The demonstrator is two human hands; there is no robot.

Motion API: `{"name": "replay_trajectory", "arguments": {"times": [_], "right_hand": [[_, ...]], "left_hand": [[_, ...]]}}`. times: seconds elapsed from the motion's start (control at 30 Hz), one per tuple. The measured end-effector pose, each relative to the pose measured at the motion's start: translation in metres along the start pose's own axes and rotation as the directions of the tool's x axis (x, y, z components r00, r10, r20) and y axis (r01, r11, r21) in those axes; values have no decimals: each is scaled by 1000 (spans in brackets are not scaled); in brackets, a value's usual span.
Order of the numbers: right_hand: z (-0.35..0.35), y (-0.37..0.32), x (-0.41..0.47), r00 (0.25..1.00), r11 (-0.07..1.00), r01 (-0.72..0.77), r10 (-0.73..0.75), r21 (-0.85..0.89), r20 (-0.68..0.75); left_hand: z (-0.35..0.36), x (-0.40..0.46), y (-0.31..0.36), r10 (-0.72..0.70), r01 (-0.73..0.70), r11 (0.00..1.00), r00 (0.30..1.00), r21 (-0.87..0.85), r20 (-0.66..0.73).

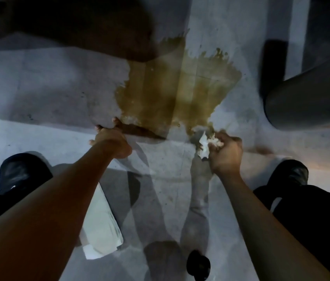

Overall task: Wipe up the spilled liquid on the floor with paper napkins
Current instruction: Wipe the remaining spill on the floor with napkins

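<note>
At the far left, a dark shoe (21, 171) stands at about 8 o'clock from the spill, clear of the wet area. Next, lying near the left forearm, is a clear plastic pack of white paper napkins (101, 226), at roughly 7 o'clock from the spill and well apart from it; it appears dry. The left hand (109, 141) is planted on the grey floor (48, 84), fingers spread and released, holding nothing, with its fingertips touching the near-left edge of the spilled liquid (172, 88). The spill is a broad yellow-brown puddle occupying the centre of the view; most of it appears not yet wiped, so the task is judged at an early stage. At about 5 o'clock from the puddle, the right hand (225, 153) is clenched around a crumpled white paper napkin (206, 146), which sits at the near-right fringe of the liquid; motion blur prevents confirming whether the napkin presses flat on the floor. Recommendation: work from the rim inward toward 12 o'clock, pressing to blot rather than pushing liquid outward; replace the wad once soaked. The bracing hand risks getting wet and should shift toward 9 o'clock. A dark cylindrical object (305, 98) stands at 3 o'clock, and the second dark shoe (290, 175) at 4 o'clock; neither touches the puddle.
</note>
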State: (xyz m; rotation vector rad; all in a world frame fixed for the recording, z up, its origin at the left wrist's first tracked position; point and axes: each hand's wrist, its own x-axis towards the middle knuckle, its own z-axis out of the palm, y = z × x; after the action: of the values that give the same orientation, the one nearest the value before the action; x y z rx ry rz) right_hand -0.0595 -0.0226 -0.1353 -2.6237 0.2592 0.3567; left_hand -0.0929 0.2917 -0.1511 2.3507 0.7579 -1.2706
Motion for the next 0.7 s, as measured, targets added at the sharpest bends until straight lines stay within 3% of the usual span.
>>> {"name": "replay_trajectory", "arguments": {"times": [0.03,0.1,0.17,0.2,0.33,0.47,0.6,0.7], "right_hand": [[6,0,-4,998,1000,-15,16,-21,63],[25,-17,-13,978,990,135,-138,33,158],[51,-49,-15,933,942,318,-331,105,143],[62,-71,-14,927,939,333,-342,85,151],[99,-131,-2,964,985,159,-168,61,206],[85,-137,1,985,987,43,-67,154,158],[61,-118,-45,996,983,-3,-12,186,83],[79,-129,-68,986,982,-14,-17,187,163]], "left_hand": [[-1,-2,1,-3,3,1000,1000,-1,-6],[-3,-3,0,-14,14,1000,1000,-3,8],[-9,-6,-1,-12,12,1000,1000,-1,13],[-12,-7,-2,-3,3,1000,1000,-6,13],[-17,-15,-13,30,-32,995,999,-94,-30],[-34,-26,-30,-9,-15,973,995,-231,-104],[-39,-20,-64,-74,15,980,952,-197,-296],[-34,-22,-78,-78,55,993,972,-108,-220]]}}
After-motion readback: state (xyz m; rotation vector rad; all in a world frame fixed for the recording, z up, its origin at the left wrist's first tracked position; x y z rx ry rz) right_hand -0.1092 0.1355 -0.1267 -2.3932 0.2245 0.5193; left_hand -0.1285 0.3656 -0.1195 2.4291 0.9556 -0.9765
